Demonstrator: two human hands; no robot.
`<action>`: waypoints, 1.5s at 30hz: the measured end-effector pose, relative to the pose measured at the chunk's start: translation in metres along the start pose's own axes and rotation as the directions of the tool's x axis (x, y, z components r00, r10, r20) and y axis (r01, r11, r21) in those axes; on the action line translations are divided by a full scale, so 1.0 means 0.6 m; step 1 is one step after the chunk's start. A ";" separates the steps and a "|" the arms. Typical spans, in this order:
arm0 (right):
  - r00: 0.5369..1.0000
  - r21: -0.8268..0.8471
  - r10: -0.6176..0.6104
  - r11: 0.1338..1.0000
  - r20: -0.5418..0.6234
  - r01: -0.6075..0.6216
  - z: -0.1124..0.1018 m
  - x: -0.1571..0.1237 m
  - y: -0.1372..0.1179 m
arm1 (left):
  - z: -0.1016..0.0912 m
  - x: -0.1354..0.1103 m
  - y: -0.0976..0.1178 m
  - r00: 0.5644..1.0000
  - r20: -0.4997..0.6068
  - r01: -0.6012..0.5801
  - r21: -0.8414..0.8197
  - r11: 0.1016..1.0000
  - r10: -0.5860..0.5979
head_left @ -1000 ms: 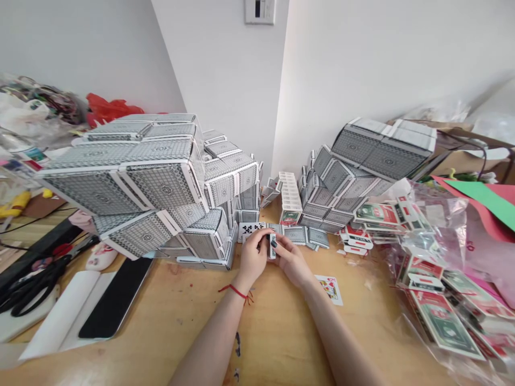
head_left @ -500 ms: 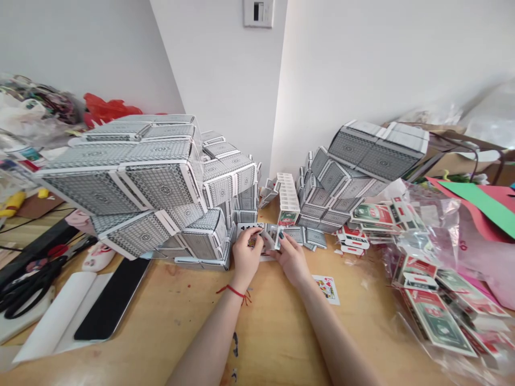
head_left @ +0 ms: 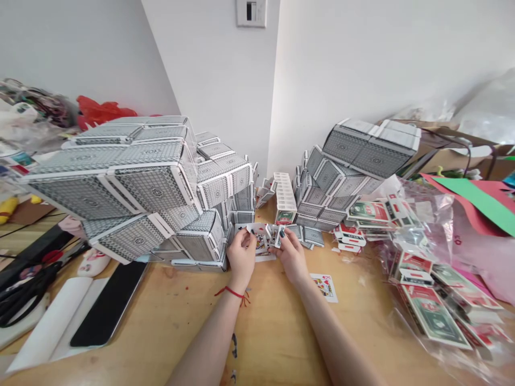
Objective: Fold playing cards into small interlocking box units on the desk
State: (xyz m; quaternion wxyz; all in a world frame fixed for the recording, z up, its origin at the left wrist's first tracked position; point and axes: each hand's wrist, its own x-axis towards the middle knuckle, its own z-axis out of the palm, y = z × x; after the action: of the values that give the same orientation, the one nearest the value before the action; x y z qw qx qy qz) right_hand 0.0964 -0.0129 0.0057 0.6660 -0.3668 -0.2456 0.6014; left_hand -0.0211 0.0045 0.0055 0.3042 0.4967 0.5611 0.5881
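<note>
Both hands meet over the table, around a few white-edged playing cards whose printed faces show between them. My left hand, with a red string at its wrist, pinches a card at its left edge. My right hand, dark-nailed, has its thumb and fingers closed on a small bent playing card. A king of hearts card lies face up on the table beside my right wrist. Grey-backed cards lie just beyond my right hand. How the held cards join is too small to tell.
Stacked boxes of grey-backed cards rise at left and right. A long row of white folded pieces stands between. Red-green card boxes lie in plastic at right. A black phone and scissors are at left.
My hands have moved slightly apart, the left shifting left, so more of the card faces shows between them. The whole view has shifted a little.
</note>
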 end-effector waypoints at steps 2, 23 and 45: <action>0.999 -0.045 -0.025 0.999 0.023 0.026 0.000 -0.002 -0.001 | 0.001 0.000 -0.001 1.000 0.012 0.006 -0.025 1.000 -0.006; 0.998 -0.398 -0.052 0.915 0.037 0.063 0.001 -0.002 -0.014 | -0.013 -0.014 0.032 0.816 0.449 -0.457 0.115 0.882 0.364; 0.995 -0.293 -0.100 0.951 0.016 0.100 -0.004 0.000 -0.011 | -0.006 -0.015 0.026 0.850 0.456 -0.319 0.050 0.946 0.263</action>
State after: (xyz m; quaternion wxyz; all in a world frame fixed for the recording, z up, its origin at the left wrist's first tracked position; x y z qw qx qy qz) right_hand 0.1025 -0.0135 0.0094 0.6336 -0.4481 -0.3507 0.5242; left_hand -0.0186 -0.0081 0.0186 0.3000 0.7145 0.4305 0.4628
